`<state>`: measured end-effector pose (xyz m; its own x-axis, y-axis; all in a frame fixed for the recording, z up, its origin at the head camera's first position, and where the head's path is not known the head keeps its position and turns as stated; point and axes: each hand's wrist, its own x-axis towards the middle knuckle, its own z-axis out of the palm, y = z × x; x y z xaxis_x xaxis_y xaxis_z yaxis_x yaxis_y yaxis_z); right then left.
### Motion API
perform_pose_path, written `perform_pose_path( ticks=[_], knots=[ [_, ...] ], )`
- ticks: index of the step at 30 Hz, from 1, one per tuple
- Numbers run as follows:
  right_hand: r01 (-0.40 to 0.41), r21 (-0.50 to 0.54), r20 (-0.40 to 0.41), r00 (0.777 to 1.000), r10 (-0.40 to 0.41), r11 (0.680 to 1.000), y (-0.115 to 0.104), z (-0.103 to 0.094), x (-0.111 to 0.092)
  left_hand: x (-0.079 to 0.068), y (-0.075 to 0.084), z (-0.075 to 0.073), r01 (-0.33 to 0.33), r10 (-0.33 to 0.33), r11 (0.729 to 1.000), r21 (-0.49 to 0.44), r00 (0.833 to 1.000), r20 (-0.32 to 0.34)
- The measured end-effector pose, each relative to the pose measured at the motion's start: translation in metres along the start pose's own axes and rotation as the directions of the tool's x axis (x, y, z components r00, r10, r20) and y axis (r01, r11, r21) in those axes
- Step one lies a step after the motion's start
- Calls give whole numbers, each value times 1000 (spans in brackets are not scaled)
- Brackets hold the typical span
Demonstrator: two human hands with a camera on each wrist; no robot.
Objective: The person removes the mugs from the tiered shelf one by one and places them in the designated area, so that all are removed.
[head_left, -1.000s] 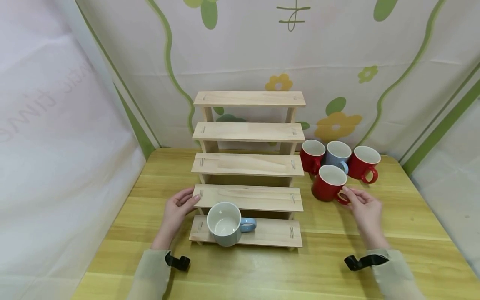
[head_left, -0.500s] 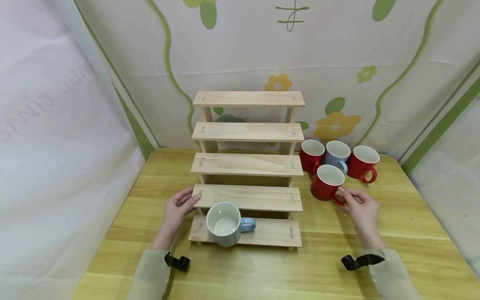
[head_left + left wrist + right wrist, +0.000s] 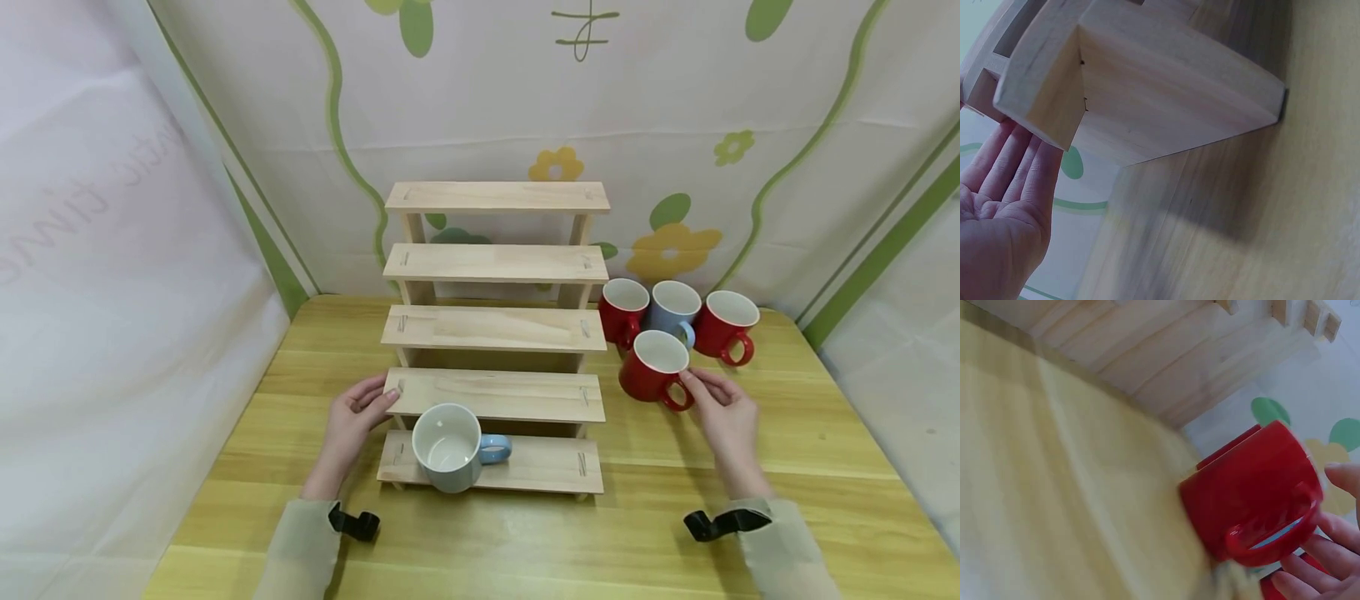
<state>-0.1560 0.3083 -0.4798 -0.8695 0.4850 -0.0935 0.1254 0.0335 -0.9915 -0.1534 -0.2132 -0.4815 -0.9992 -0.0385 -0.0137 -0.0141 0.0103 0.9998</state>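
My left hand [image 3: 358, 415] holds the left end of the second board up on a stepped wooden shelf [image 3: 491, 327], thumb on top. In the left wrist view its fingers [image 3: 1013, 165] stretch behind the board's edge, tips hidden. A red mug [image 3: 651, 371] stands on the table right of the shelf, its handle turned towards my right hand [image 3: 729, 421]. That hand's thumb and fingers are right at the mug's side and handle; in the right wrist view the thumb [image 3: 1342, 476] stands off the mug and the fingers lie beside the handle. A light blue mug [image 3: 450, 454] sits on the lowest board.
Behind the near red mug stand another red mug [image 3: 621, 312], a blue mug [image 3: 671, 310] and a third red mug [image 3: 723, 325], close together. The wooden table [image 3: 525, 546] ends at a printed fabric wall [image 3: 465, 100] at the back.
The near red mug has shifted slightly left and its handle has turned nearer to me, now showing whole. My right hand moved slightly left and its fingers have come off the handle. Left hand unchanged.
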Motion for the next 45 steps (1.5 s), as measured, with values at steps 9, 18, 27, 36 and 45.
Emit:
perform_pose_path(
  ticks=[9, 18, 27, 36, 45],
  knots=[
    [200, -66, 1, 980, -200, 978, -43, 5, 1, 1, 1, 1, -12, 12, 1000, 5, 1000, 0],
    [343, 8, 86, 936, -342, 939, -90, 22, -24, 2, 2, 0, -13, 13, 1000, 5, 1000, 6],
    [382, 129, 311, 861, -403, 915, -108, 46, -52, 2, 1, 0, -13, 13, 1000, 7, 1000, 3],
    [399, 149, 474, 774, -419, 905, -112, 74, -74, 1, 1, 0, -6, 6, 1000, -3, 1000, 3],
    [352, 186, 630, 674, -386, 917, -99, 102, -95, -1, 1, 0, -5, 5, 1000, 4, 1000, 1]
  ],
)
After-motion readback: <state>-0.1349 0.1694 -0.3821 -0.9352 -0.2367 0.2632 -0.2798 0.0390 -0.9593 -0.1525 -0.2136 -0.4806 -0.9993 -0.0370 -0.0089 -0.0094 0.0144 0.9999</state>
